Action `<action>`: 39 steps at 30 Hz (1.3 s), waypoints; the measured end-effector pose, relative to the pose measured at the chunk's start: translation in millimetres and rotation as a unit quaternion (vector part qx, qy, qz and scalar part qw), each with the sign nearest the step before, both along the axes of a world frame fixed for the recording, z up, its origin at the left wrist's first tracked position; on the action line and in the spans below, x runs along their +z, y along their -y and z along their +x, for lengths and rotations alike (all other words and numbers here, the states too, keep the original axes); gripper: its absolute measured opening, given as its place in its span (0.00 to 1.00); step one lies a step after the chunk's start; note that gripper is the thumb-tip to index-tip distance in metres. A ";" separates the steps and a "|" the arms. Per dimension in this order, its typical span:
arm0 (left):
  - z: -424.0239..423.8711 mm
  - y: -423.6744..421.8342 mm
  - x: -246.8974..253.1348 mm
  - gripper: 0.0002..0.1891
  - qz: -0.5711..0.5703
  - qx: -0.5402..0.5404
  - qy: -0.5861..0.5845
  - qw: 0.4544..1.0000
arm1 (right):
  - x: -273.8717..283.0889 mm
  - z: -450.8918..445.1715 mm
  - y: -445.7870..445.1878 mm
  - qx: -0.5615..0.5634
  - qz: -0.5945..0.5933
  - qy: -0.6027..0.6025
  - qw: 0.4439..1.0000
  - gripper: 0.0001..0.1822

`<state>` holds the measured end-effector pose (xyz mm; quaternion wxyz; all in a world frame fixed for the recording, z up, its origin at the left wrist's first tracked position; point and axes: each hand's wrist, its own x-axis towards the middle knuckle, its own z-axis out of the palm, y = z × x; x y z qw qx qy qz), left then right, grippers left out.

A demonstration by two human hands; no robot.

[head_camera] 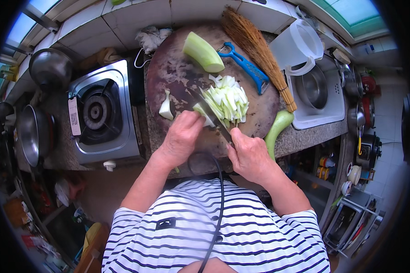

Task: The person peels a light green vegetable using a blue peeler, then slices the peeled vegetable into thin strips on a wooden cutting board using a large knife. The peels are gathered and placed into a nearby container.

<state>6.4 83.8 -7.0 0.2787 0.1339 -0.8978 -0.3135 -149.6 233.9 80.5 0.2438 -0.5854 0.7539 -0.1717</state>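
Observation:
On a round wooden chopping board [177, 78], my right hand [249, 155] grips a kitchen knife [213, 112], its blade slanting up and left. My left hand [184, 136] presses a piece of pale green gourd [205, 115] against the blade's left side. Right of the blade lies a heap of sliced gourd [229, 99]. One loose wedge [165, 106] rests at the board's left. A thick peeled gourd section [203, 53] lies at the far side, beside a blue peeler [244, 66]. Another curved green gourd piece [278, 131] lies at the board's right edge.
A straw brush [259, 51] lies across the board's far right edge. Beyond it are a translucent plastic jug [295, 46] and a sink [335, 105] holding a metal bowl [312, 87]. A gas stove [104, 146] with a printed card stands left; a cloth [152, 39] lies behind the board.

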 end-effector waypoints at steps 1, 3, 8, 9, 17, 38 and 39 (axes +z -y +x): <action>0.3 -0.2 -0.5 0.20 -0.006 -0.002 0.006 1.000 | 5.4 1.0 1.2 0.006 0.023 -0.006 1.000 0.10; -0.2 -0.2 -1.6 0.18 -0.019 -0.006 0.017 1.000 | 12.5 2.1 5.6 0.017 0.070 -0.019 0.997 0.09; -0.9 3.3 3.5 0.18 -0.013 -0.016 0.020 1.000 | -28.1 7.6 11.3 -0.030 -0.021 -0.020 0.999 0.10; 0.4 2.6 2.3 0.19 -0.012 -0.013 0.012 1.000 | -32.4 8.8 9.5 -0.045 -0.040 -0.005 0.998 0.09; 5.9 0.6 -6.9 0.19 -0.014 -0.005 -0.010 1.000 | 2.8 13.9 2.6 -0.022 -0.014 0.019 0.999 0.10; 10.3 -2.1 -2.1 0.18 -0.064 0.025 -0.026 0.997 | -26.3 13.4 12.3 -0.034 -0.035 0.039 0.998 0.10; 17.0 -0.5 0.6 0.18 -0.071 0.053 -0.034 0.996 | -21.5 12.5 9.8 -0.038 -0.026 0.052 0.998 0.10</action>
